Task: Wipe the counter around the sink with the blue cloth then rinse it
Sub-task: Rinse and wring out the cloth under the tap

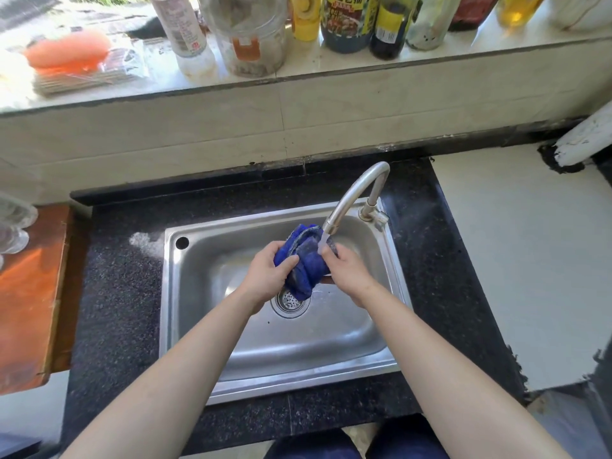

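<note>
Rinsing seems underway, wiping likely done: left hand (265, 276) and right hand (347, 273) squeeze the cloth (308, 268) under the running tap (351, 197), near the sink's (172, 293) back edge.

Strong daylight on pale stone window ledge (480, 49) crowded with bottles and jars (349, 21), cream wall tiles (198, 134) running below it to dark speckled tabletop (116, 293), orange-brown wooden board (29, 293) at left edge, white slab (513, 260) at right, white pipe (586, 137) far right.
</note>
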`<state>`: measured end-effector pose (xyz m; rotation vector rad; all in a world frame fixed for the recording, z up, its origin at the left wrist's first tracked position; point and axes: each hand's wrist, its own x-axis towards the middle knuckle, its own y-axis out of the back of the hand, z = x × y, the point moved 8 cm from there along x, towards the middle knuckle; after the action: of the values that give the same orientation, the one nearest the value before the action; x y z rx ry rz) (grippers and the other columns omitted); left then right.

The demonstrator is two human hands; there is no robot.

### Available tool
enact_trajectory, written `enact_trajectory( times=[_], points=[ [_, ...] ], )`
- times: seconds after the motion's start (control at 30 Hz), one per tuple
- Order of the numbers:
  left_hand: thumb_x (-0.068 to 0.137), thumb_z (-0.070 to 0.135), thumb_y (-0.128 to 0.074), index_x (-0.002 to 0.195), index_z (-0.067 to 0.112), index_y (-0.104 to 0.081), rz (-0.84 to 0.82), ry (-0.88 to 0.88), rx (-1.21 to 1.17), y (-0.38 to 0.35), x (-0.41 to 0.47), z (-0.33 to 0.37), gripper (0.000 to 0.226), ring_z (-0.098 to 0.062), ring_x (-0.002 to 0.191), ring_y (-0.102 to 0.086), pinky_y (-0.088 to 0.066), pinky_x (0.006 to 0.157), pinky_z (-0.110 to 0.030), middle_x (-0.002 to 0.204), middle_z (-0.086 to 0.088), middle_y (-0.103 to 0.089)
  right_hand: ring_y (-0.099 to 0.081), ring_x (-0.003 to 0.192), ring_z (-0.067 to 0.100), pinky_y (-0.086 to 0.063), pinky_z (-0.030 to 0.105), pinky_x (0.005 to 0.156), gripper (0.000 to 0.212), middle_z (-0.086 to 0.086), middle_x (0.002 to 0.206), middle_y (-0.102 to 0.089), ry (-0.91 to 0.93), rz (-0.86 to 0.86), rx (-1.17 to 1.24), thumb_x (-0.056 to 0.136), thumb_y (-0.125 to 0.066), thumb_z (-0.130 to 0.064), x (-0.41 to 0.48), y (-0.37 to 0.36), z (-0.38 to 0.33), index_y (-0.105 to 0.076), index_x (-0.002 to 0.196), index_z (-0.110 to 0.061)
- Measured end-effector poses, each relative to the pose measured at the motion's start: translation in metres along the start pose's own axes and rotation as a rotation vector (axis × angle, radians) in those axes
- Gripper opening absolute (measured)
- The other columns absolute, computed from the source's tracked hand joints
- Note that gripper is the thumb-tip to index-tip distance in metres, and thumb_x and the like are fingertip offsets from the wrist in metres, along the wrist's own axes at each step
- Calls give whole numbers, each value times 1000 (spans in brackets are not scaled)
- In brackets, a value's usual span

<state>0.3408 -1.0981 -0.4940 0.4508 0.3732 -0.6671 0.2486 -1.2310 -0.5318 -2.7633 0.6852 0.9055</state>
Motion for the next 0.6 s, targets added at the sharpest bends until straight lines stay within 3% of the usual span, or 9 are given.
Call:
enact_trajectory(
  times=[0.03,0.1,0.3,0.43,0.6],
  points=[
    [100,13,-59,113,14,-60,15,-9,-3,0,1,2,14,-9,79,-62,-50,63,-12,92,3,-67,-71,101,20,-63,36,76,21,7,116,-70,15,-23,46,104,-52,-28,-2,-1,-2,-59,122,-19],
    [101,16,-56,112,16,-61,43,-25,-4,1,5,3,12,-10,82,-62,-51,70,-15,93,5,-68,-69,103,18,-62,33,74,31,2,117,-66,34,-57,94,102,-56,-10,-6,-4,-6,-53,132,-16],
    [98,21,-62,110,16,-65,30,-25,-38,-12,13,8,13,-14,84,-65,-55,79,-29,96,-1,-71,-69,97,20,-62,35,67,20,9,114,-66,-3,50,136,100,-62,-23,-7,7,-4,-52,115,-15],
    [91,17,-73,120,16,-60,13,50,-164,-21,15,-2,33,-17,98,-67,-56,88,-30,110,-2,-69,-68,108,28,-63,37,76,20,13,122,-67,-1,85,172,106,-47,-17,-5,20,-1,-55,124,-16],
    [91,14,-72,138,18,-46,10,155,-302,-24,17,-13,55,-18,105,-66,-56,91,-32,122,-4,-63,-69,109,25,-61,37,82,34,9,128,-66,-66,-53,411,108,-38,-6,-10,14,0,-54,135,-19]
  ],
)
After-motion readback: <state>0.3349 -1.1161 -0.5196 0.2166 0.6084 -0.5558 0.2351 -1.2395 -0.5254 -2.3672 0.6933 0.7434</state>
